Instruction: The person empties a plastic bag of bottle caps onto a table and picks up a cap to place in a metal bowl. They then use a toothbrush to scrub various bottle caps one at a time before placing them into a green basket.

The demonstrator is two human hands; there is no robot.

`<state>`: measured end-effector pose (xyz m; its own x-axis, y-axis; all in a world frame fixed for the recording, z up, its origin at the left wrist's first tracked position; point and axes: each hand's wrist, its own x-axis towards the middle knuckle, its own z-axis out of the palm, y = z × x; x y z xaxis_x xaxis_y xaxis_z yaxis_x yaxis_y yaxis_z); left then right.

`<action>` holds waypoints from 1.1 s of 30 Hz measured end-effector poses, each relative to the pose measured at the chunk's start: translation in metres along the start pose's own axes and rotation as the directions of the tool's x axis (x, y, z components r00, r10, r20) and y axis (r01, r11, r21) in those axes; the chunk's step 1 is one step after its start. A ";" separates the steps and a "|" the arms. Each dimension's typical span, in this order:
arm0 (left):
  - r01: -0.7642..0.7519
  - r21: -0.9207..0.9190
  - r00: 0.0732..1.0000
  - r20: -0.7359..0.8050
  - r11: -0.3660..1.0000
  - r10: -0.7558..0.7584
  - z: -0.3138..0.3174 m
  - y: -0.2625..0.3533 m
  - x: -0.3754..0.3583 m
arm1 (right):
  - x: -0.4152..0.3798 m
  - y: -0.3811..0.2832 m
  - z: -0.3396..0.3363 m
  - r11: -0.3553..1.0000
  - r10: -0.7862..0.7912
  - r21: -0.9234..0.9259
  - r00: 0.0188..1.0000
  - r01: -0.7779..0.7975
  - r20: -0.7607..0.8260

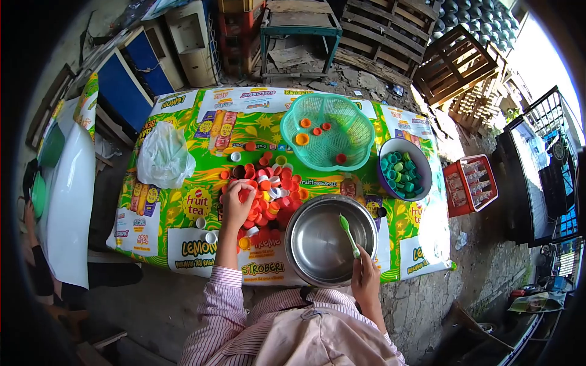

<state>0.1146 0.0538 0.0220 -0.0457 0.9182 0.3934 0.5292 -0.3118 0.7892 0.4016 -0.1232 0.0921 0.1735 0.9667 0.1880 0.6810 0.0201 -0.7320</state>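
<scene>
My left hand point(237, 204) is closed at the left side of a heap of bottle caps point(271, 210), mostly red and orange with some white and yellow ones. Between its fingertips is a red bottle cap point(244, 194). My right hand point(366, 282) grips a slim light-green tool point(347, 230), whose exact kind I cannot make out. The tool points up and away, over the inside of a shiny metal bowl point(293, 259) near the table's front edge. The bowl stands just right of the heap.
A green plastic basket point(360, 149) holds several orange and red caps. Right of it, a bowl point(425, 168) contains green caps. A white plastic bag point(165, 157) lies at left on the patterned tablecloth point(201, 165). A red crate point(453, 190) stands beyond the right edge; another person's arm point(32, 226) shows far left.
</scene>
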 end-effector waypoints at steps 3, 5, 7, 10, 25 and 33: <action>0.106 -0.066 0.987 -0.115 0.992 -0.113 -0.002 0.021 -0.008 | 0.007 0.012 -0.009 1.000 -0.019 -0.021 0.999 0.020 0.044; 0.103 -0.063 0.987 -0.117 0.993 -0.110 -0.004 0.043 -0.017 | 0.017 0.019 -0.020 0.999 -0.032 -0.014 0.998 0.032 0.047; 0.084 -0.140 0.996 -0.013 0.987 -0.086 0.001 0.076 -0.028 | 0.024 0.030 -0.029 0.998 -0.068 0.016 0.998 0.067 0.019; -0.056 -0.053 0.976 0.206 0.997 0.065 0.024 0.121 -0.046 | 0.033 0.036 -0.044 0.991 -0.115 0.072 0.993 0.117 -0.028; 0.052 0.152 0.824 0.552 0.987 -0.128 0.115 0.114 -0.098 | 0.022 0.078 -0.078 0.987 -0.067 0.154 0.988 0.045 0.137; 0.074 0.173 0.844 0.514 0.982 -0.154 0.115 0.113 -0.102 | 0.020 0.083 -0.081 0.986 -0.068 0.162 0.983 0.040 0.170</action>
<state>0.2767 -0.0471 0.0170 0.3158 0.9483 -0.0318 0.6626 -0.1964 0.7228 0.5190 -0.1233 0.0882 0.0030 0.9924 0.1232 0.5635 0.1001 -0.8200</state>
